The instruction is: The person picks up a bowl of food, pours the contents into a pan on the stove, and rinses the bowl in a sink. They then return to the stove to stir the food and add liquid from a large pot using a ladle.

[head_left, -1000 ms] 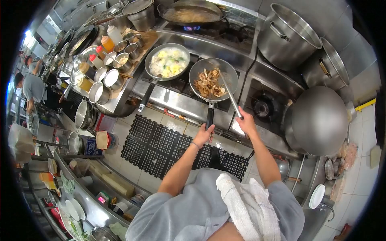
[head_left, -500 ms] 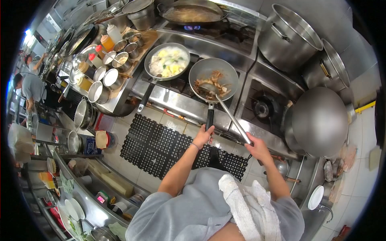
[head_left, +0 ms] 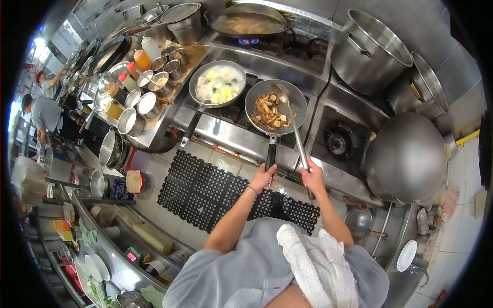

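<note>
My left hand is wrapped around the black handle of a grey frying pan on the stove. Browned pieces of food, perhaps mushrooms or meat, are heaped in the left and lower part of that pan. My right hand grips the long handle of a metal ladle, whose bowl rests at the upper inside of the pan, apart from the heap. Just left stands a second pan of pale, bubbling liquid with yellow and green pieces, its handle pointing towards me.
Sauce bottles and small metal containers crowd the counter at left. Behind, a wide wok sits by a lit flame. Big stockpots and a bare burner are at right. Two people work far left.
The ladle's bowl has moved from the food at the pan's lower left to its upper right. The food is gathered into a heap, and my right hand has shifted slightly left and up.
</note>
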Available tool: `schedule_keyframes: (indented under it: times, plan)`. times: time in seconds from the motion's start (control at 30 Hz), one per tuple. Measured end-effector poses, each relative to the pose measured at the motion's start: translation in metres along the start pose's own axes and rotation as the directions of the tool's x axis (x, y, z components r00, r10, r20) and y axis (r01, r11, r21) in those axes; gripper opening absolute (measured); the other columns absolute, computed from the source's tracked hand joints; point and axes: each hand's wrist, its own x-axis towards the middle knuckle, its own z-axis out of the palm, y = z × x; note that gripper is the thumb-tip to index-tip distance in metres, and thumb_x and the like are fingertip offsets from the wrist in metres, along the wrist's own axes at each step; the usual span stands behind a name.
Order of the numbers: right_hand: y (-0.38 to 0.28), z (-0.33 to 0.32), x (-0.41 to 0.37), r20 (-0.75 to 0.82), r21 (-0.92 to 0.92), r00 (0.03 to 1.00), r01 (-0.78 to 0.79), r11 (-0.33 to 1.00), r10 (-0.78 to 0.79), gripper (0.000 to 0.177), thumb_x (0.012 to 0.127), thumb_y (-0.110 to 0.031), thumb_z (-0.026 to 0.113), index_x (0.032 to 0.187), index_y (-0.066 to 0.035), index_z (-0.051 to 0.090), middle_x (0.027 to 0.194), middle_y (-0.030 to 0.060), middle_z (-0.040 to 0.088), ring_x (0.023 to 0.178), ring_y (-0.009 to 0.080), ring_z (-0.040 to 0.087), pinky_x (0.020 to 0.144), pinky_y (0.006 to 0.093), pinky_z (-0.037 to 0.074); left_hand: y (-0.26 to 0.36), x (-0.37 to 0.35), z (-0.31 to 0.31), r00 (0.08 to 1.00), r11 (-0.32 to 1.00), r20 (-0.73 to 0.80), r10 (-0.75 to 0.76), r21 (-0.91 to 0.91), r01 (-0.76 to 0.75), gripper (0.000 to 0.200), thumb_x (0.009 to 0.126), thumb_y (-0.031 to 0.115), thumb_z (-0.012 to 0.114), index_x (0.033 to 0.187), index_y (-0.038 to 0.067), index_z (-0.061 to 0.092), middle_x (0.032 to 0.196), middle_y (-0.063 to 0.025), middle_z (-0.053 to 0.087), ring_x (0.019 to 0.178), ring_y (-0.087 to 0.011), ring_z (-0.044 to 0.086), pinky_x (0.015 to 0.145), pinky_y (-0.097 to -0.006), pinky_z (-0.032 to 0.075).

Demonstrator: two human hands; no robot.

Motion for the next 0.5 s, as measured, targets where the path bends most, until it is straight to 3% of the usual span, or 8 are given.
schedule_keyframes:
  times: [0.07, 0.1, 0.2, 0.23, 0.33, 0.43, 0.5]
  plan:
    - [0.01, 0.0, 0.029, -0.061, -0.334, 0.957, 0.249, 0.909, -0.285, 0.059, 0.081, -0.007, 0.062, 0.136, -0.003, 0.042, 0.084, 0.0168, 0.063, 0.064, 0.0212, 0.058, 0.062, 0.0326, 0.048, -0.004, 0.003, -0.002, 1.0, 1.0, 0.007, 0.02, 0.011, -0.02, 0.032, 0.091, 0.034, 0.059, 0.098, 0.007, 0.045, 0.077, -0.0032, 0.051, 0.051, -0.0125, 0.05, 0.042, -0.0269, 0.043]
    - [0.007, -0.004, 0.04, -0.04, -0.367, 0.965, 0.229, 0.902, -0.261, 0.058, 0.077, -0.007, 0.063, 0.133, -0.003, 0.045, 0.095, 0.0241, 0.062, 0.077, 0.0306, 0.061, 0.072, 0.0353, 0.048, -0.007, 0.005, -0.003, 0.999, 0.999, 0.011, 0.031, 0.016, -0.031, 0.032, 0.091, 0.034, 0.059, 0.099, 0.007, 0.045, 0.077, -0.0033, 0.051, 0.051, -0.0125, 0.05, 0.042, -0.0269, 0.043]
    - [0.017, -0.012, 0.054, 0.053, -0.471, 0.92, 0.366, 0.803, -0.388, 0.057, 0.077, -0.007, 0.062, 0.132, -0.005, 0.047, 0.094, 0.0254, 0.061, 0.077, 0.0355, 0.06, 0.072, 0.0357, 0.048, 0.003, 0.0, 0.001, 1.0, 1.0, 0.004, 0.011, 0.0, -0.011, 0.033, 0.091, 0.035, 0.059, 0.099, 0.007, 0.044, 0.077, -0.0036, 0.051, 0.051, -0.0128, 0.05, 0.042, -0.027, 0.042]
    - [0.021, -0.021, 0.053, 0.128, -0.476, 0.904, 0.416, 0.775, -0.407, 0.06, 0.076, -0.006, 0.062, 0.134, -0.007, 0.045, 0.09, 0.0253, 0.061, 0.077, 0.0332, 0.061, 0.075, 0.0363, 0.047, 0.002, 0.001, 0.0, 1.0, 1.0, 0.019, 0.013, 0.0, -0.013, 0.034, 0.091, 0.035, 0.059, 0.099, 0.007, 0.044, 0.077, -0.0037, 0.051, 0.051, -0.0128, 0.05, 0.042, -0.027, 0.042]
    - [-0.013, -0.045, 0.009, 0.226, -0.43, 0.935, 0.348, 0.833, -0.274, 0.061, 0.078, -0.006, 0.062, 0.136, -0.008, 0.043, 0.079, 0.0184, 0.062, 0.067, 0.0237, 0.061, 0.067, 0.0348, 0.049, -0.002, 0.005, -0.003, 0.999, 1.0, 0.043, 0.011, 0.001, -0.011, 0.035, 0.091, 0.036, 0.059, 0.1, 0.006, 0.043, 0.078, -0.004, 0.051, 0.051, -0.013, 0.05, 0.042, -0.0271, 0.042]
    - [-0.05, -0.051, -0.047, 0.228, -0.226, 0.968, -0.052, 0.973, 0.105, 0.06, 0.08, -0.006, 0.062, 0.137, -0.008, 0.043, 0.072, 0.0083, 0.059, 0.057, 0.0128, 0.056, 0.056, 0.0299, 0.047, -0.005, 0.001, -0.001, 1.0, 1.0, 0.027, -0.001, -0.006, 0.001, 0.036, 0.091, 0.037, 0.059, 0.101, 0.006, 0.043, 0.078, -0.0041, 0.05, 0.051, -0.0133, 0.05, 0.041, -0.0272, 0.042]
    - [-0.053, -0.053, -0.061, 0.29, -0.074, 0.939, -0.168, 0.983, 0.183, 0.058, 0.082, -0.006, 0.061, 0.137, -0.008, 0.043, 0.072, 0.0044, 0.057, 0.053, 0.0089, 0.052, 0.051, 0.0262, 0.044, -0.007, 0.004, -0.001, 1.0, 1.0, 0.029, 0.007, -0.014, -0.007, 0.036, 0.091, 0.037, 0.059, 0.1, 0.007, 0.042, 0.078, -0.0041, 0.05, 0.051, -0.0134, 0.05, 0.041, -0.0272, 0.042]
